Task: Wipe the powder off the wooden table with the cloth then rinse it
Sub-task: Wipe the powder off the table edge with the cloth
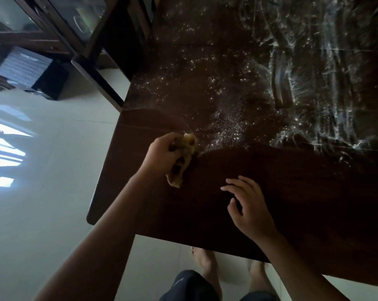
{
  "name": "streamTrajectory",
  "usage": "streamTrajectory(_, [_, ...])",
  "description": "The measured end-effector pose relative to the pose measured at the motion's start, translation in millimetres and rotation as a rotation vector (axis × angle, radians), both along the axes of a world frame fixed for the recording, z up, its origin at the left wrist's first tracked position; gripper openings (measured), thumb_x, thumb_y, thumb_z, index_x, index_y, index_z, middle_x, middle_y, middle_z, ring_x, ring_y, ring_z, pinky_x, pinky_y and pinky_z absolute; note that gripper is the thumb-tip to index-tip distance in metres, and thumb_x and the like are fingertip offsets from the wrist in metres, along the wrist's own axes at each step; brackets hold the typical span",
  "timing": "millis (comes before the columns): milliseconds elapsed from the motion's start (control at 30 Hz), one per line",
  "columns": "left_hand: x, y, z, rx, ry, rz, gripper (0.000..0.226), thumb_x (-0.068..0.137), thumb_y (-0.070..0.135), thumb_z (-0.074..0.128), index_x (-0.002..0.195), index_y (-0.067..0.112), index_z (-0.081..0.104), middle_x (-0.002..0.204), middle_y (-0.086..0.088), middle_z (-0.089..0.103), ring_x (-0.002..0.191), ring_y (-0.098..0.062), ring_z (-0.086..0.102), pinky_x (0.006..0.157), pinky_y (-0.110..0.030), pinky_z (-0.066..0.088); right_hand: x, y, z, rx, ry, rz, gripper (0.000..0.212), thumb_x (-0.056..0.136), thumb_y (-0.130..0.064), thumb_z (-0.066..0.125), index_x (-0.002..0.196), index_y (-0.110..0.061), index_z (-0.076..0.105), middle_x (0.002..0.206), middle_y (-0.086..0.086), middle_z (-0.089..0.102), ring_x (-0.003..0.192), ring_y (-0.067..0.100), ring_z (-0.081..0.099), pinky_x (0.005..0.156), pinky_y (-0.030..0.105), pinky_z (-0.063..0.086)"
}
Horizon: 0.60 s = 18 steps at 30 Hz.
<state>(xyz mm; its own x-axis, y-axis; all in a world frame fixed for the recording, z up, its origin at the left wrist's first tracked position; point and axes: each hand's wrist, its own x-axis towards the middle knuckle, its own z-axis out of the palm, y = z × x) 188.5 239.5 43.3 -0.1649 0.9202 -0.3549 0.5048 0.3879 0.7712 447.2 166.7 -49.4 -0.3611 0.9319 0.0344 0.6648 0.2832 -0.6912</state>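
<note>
Yellow cloth (182, 162) bunched in the gripping left hand (162, 152) on the wooden table (303, 192), right hand (250, 206) relaxed with fingers spread, white powder (227, 90) scattered beyond, glass-fronted cabinet (53, 25) at left, contents unclear.

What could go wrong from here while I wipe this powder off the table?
The left hand grips the cloth bunched up near the left edge of the table, so a stroke that way may push powder onto the floor. The white streaks farther right suggest wiping may smear powder rather than lift it.
</note>
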Motion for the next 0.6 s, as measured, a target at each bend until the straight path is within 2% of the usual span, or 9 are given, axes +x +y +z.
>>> streamTrajectory(100, [-4,-1,17,0.018,-0.519,0.114,0.029,0.092,0.010,0.062,0.121,0.008,0.062,0.106,-0.010,0.069,0.093,-0.019,0.069,0.078,-0.032,0.057,4,1,1,-0.016,0.065,-0.003,0.035,0.091,-0.021,0.047,0.120,-0.022,0.066,0.127,-0.012,0.059,0.136,0.009,0.037,0.110,0.013,0.026])
streamTrajectory(167, [-11,-1,14,-0.086,-0.589,0.180,0.027,0.094,0.013,0.060,0.121,0.008,0.063,0.112,-0.015,0.069,0.101,-0.029,0.069,0.083,-0.041,0.057,10,3,3,-0.057,0.087,-0.010,0.035,0.091,-0.019,0.048,0.121,-0.024,0.065,0.124,-0.016,0.058,0.136,0.003,0.033,0.106,0.008,0.026])
streamTrajectory(233, [-23,-3,7,-0.139,-0.431,0.303,0.019,0.092,0.015,0.062,0.109,0.015,0.068,0.112,-0.015,0.070,0.100,-0.031,0.069,0.081,-0.042,0.057,20,5,4,-0.098,0.083,-0.011,0.036,0.090,-0.017,0.050,0.121,-0.029,0.064,0.122,-0.021,0.057,0.135,-0.004,0.029,0.101,0.006,0.027])
streamTrajectory(300, [-29,-5,2,-0.088,-0.083,0.441,0.016,0.088,0.021,0.064,0.103,0.025,0.069,0.109,-0.006,0.072,0.099,-0.025,0.069,0.080,-0.037,0.054,32,6,4,-0.097,0.076,-0.006,0.037,0.089,-0.017,0.051,0.121,-0.030,0.064,0.121,-0.023,0.056,0.133,-0.008,0.028,0.099,0.009,0.028])
streamTrajectory(367, [-22,-9,1,-0.096,0.335,0.470,0.031,0.089,0.039,0.059,0.119,0.031,0.058,0.119,0.001,0.065,0.113,-0.026,0.061,0.097,-0.045,0.041,42,6,3,-0.085,0.074,-0.010,0.036,0.089,-0.020,0.049,0.120,-0.030,0.064,0.120,-0.022,0.057,0.132,-0.008,0.029,0.100,0.012,0.028])
streamTrajectory(400, [-14,-10,1,-0.137,0.461,0.410,0.042,0.089,0.046,0.057,0.128,0.034,0.049,0.131,-0.002,0.058,0.122,-0.030,0.055,0.108,-0.057,0.026,46,6,2,-0.077,0.072,-0.008,0.036,0.089,-0.023,0.047,0.120,-0.029,0.064,0.119,-0.021,0.058,0.132,-0.008,0.030,0.100,0.013,0.028])
streamTrajectory(467, [8,-14,-2,-0.199,0.560,0.168,0.055,0.086,0.057,0.055,0.134,0.038,0.038,0.150,-0.012,0.035,0.136,-0.037,0.038,0.108,-0.071,-0.005,51,5,0,-0.069,0.067,0.011,0.037,0.089,-0.027,0.044,0.120,-0.029,0.064,0.120,-0.020,0.058,0.131,-0.007,0.030,0.101,0.012,0.028])
streamTrajectory(500, [20,-17,-5,-0.226,0.582,0.026,0.059,0.083,0.063,0.056,0.134,0.039,0.036,0.153,-0.014,0.026,0.141,-0.039,0.028,0.106,-0.072,-0.009,53,4,0,-0.064,0.061,0.027,0.037,0.089,-0.028,0.044,0.120,-0.029,0.064,0.120,-0.020,0.058,0.131,-0.006,0.030,0.102,0.011,0.027])
streamTrajectory(600, [38,-34,-19,-0.265,0.593,-0.194,0.073,0.070,0.069,0.068,0.130,0.043,0.036,0.147,-0.013,0.019,0.140,-0.041,0.013,0.110,-0.071,0.008,58,3,-2,-0.054,0.036,0.068,0.036,0.091,-0.029,0.043,0.120,-0.029,0.065,0.122,-0.019,0.056,0.130,-0.006,0.030,0.103,0.010,0.024])
